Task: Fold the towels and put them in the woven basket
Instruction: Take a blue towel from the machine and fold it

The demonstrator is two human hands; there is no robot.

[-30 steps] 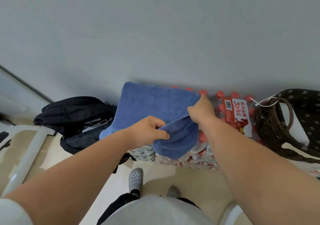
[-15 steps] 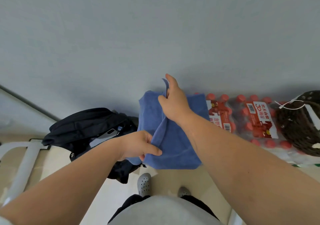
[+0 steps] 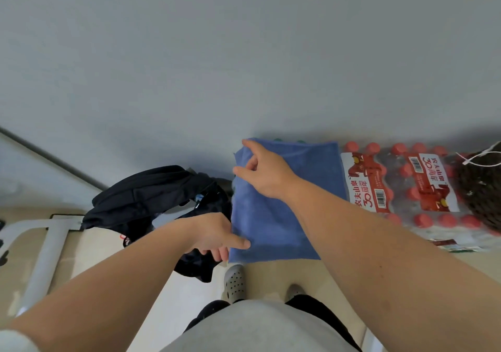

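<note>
Since the earlier frame our right hand (image 3: 264,171) has laid the blue towel (image 3: 273,216) flat, centre frame; its fingers now loose. Our left hand (image 3: 217,233) pinches the lower-left edge. Folding continues; the woven basket (image 3: 479,189), far right, awaits it.

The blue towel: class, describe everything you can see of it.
The blue towel looks like soft terry cloth, folded into a flat rectangle, apparently lying on the bottled-water packs by the wall. The right hand rests at its far left corner; the left hand pinches its near left edge. The right forearm crosses over it.
</note>
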